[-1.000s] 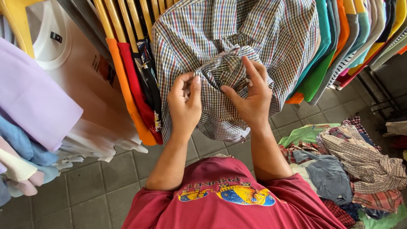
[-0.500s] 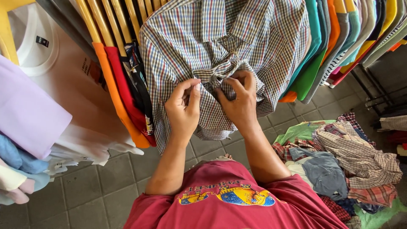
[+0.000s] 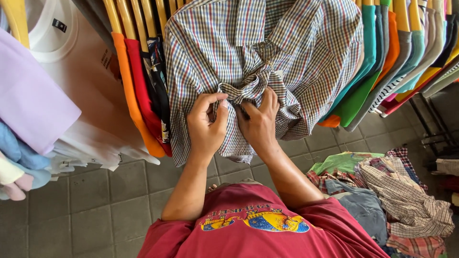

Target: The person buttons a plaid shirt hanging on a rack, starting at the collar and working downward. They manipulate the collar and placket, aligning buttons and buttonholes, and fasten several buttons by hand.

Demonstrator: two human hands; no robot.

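Both hands at the front placket of a hanging checked shirt.

Your left hand (image 3: 206,126) and right hand (image 3: 258,125) pinch the bunched front of the checked shirt (image 3: 267,52), which hangs on the rail at 12 o'clock. The collar looks closed; the gathered midsection seems unfinished, and whether a button is fastened there you cannot tell. Orange and red garments (image 3: 138,91) crowd at 10 o'clock, teal tops (image 3: 368,62) at 2 o'clock; a heap of clothes (image 3: 387,196) lies on the tiled floor (image 3: 86,210) at 4 o'clock.

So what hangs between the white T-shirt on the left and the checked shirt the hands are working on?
In the head view, an orange garment, a red one and a dark patterned one hang between the white T-shirt and the checked shirt.
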